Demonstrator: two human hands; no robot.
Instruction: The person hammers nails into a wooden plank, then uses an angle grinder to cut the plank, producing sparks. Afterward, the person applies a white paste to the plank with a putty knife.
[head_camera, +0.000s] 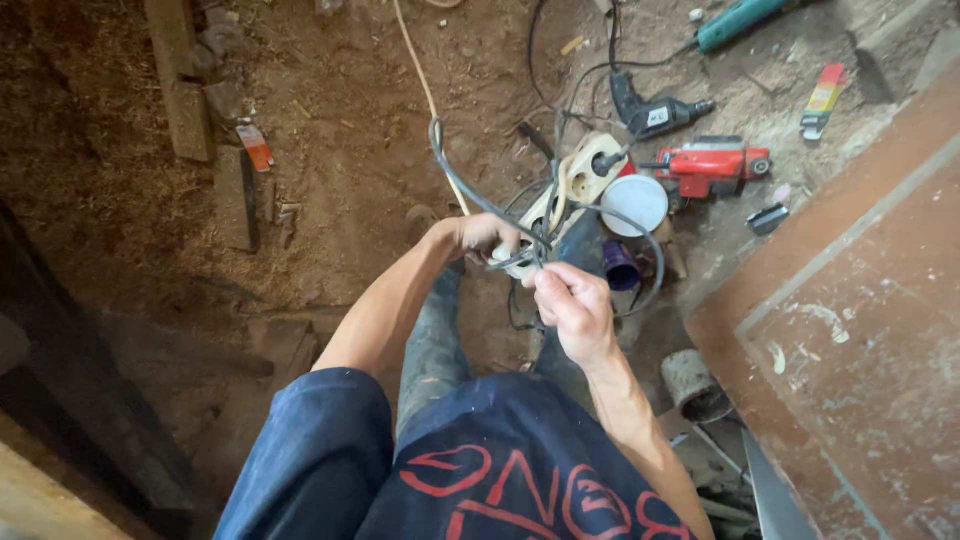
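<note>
My left hand is closed around a white plug and a grey cable that loops up and away from it. My right hand pinches the same grey cable just to the right of the left hand. Right behind both hands a cream power strip lies on the dirt floor, with a black plug in one of its sockets. A thin cream cord runs from the hands toward the top of the view. My legs stand below the hands.
A black drill, a red power tool, a white round lid, a purple cup and a teal tool lie on the dirt. A worn brown wooden panel fills the right; wood scraps lie at the left.
</note>
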